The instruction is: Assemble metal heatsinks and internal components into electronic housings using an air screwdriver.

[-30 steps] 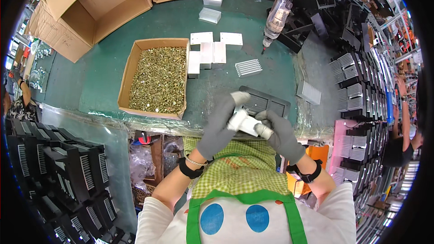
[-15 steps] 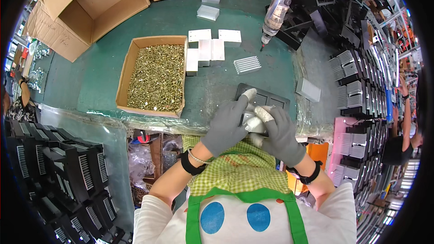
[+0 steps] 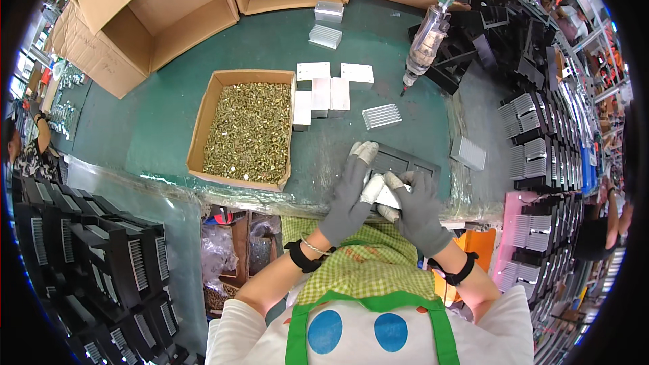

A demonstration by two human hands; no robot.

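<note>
Green-topped workbench (image 3: 263, 47) takes up most of the view from where I'm standing, with a big open cardboard box (image 3: 182, 17) at its far left corner. Stacks of black frames (image 3: 101, 250) with silvery fins in them sit off to the person's left, and more finned frames (image 3: 531, 162) are lined up on the right. Loose black parts (image 3: 466, 61) are heaped at the back right. Next size down, a shallow cardboard tray (image 3: 203, 125) sits left of centre, and a power screwdriver (image 3: 426, 44) hangs tip-down right of that. Near the front edge lies a flat black holder (image 3: 405, 160), with both grey-gloved hands right by it. Left hand (image 3: 349, 196) has its thumb against a pale block, other fingers stretched out by the holder's left end; right hand (image 3: 420, 213) is curled around the block's other side, so both are gripping it. Smooth metal blocks (image 3: 321, 96) bunch up beside the screw tray, and a finned block (image 3: 381, 116) lies behind the holder. That pale block (image 3: 387, 197) is mostly covered by fingers, just in front of the holder. Tiniest stuff: brassy screws (image 3: 247, 132), loads of them, filling the cardboard tray.
</note>
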